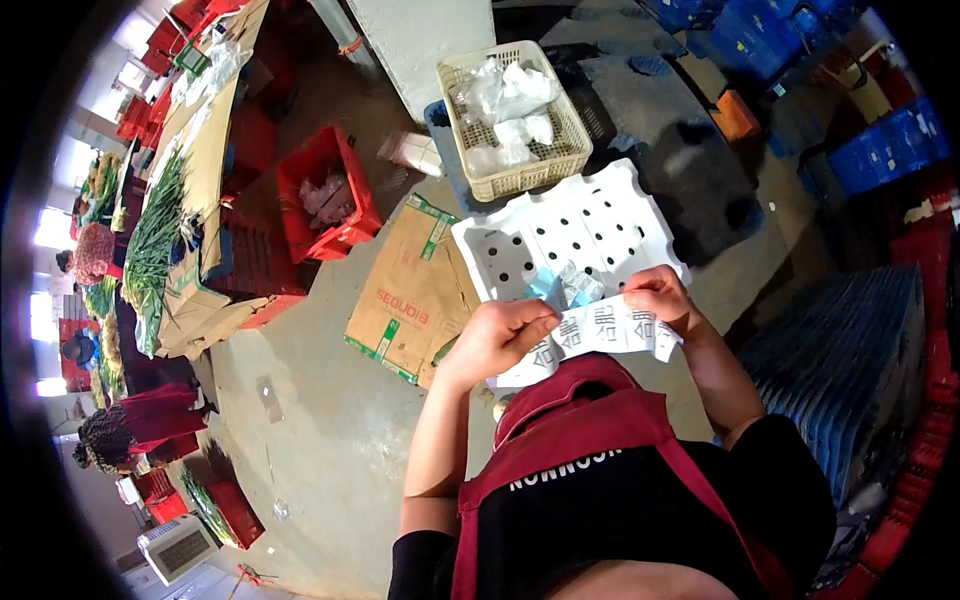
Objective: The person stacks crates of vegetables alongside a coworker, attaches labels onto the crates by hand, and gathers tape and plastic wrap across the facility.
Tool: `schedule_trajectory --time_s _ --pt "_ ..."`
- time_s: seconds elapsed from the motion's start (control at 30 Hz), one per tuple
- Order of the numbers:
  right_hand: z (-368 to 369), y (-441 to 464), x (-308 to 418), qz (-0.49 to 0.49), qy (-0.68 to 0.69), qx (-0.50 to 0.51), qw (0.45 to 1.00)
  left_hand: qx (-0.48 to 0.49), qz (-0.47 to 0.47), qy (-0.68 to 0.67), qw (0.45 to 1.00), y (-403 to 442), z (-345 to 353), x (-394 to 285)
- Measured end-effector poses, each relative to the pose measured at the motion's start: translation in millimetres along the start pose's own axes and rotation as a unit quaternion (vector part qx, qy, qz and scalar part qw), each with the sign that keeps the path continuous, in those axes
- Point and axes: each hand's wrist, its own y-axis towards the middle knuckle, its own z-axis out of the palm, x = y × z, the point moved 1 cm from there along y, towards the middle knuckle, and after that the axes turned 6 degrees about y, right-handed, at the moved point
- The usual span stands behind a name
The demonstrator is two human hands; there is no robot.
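A strip of white labels (604, 328) with dark printed characters is stretched between my two hands, in front of the red apron. My left hand (503, 340) is closed in a pinch on the strip's left part. My right hand (662, 298) pinches it near the right end, which hangs down a little. Just beyond my hands is a white plastic tray (625, 215) with rows of dark holes. Small light-blue and clear packets (565, 287) lie in it, at the edge nearest me.
A cream basket (530, 180) holding clear bags stands beyond the tray. Flattened cardboard (410, 290) and a red crate (365, 200) are to the left. Green vegetables (160, 230) lie on a table, with people (150, 418) farther left. Blue stacked crates (840, 360) stand right.
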Motion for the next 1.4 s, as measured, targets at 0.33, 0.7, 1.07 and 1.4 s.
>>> schedule_trajectory --time_s 0.33,0.7,1.07,1.4 --pt "-120.3 -23.6 16.0 -0.149 0.016 -0.401 0.904 -0.119 -0.023 -0.09 0.989 67.1 0.9 50.1" --pt "-51.1 42.9 5.0 -0.15 0.081 -0.147 0.974 -0.058 -0.141 0.095 0.984 81.6 66.0 122.6" --pt "111.4 102.3 -33.2 -0.015 0.337 -0.047 0.94 -0.273 -0.142 -0.394 0.866 -60.7 25.1 69.0" --pt "305.8 60.0 -117.4 0.114 0.219 0.101 0.964 -0.366 -0.131 -0.337 0.858 -287.6 19.8 67.0"
